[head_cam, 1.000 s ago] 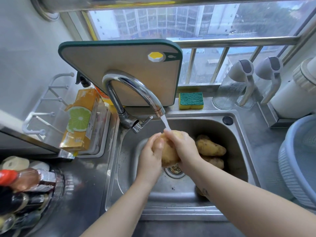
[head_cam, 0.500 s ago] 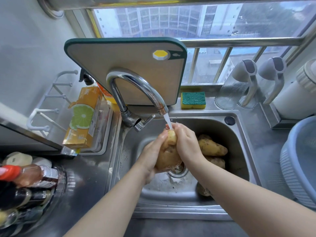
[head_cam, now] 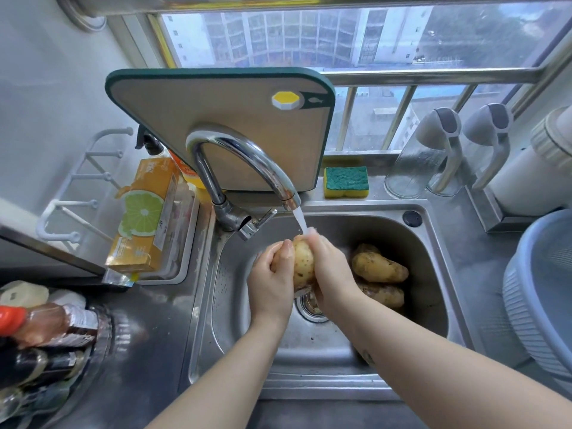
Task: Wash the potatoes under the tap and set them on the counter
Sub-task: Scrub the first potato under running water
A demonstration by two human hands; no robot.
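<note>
Gripping one potato [head_cam: 303, 263] under the running tap [head_cam: 247, 156], both hands [head_cam: 272, 284] [head_cam: 332, 275] hover over the steel sink [head_cam: 230, 292] beneath a barred window [head_cam: 309, 38].

Forearms bare, converging forward; left hand [head_cam: 272, 281] curled round left side of potato [head_cam: 303, 263], thumb against it; right hand [head_cam: 331, 270] wrapped round right side, fingertips at its top end.

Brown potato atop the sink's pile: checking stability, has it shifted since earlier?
No. The brown potato sits just as before, right of the round steel drain.
</note>
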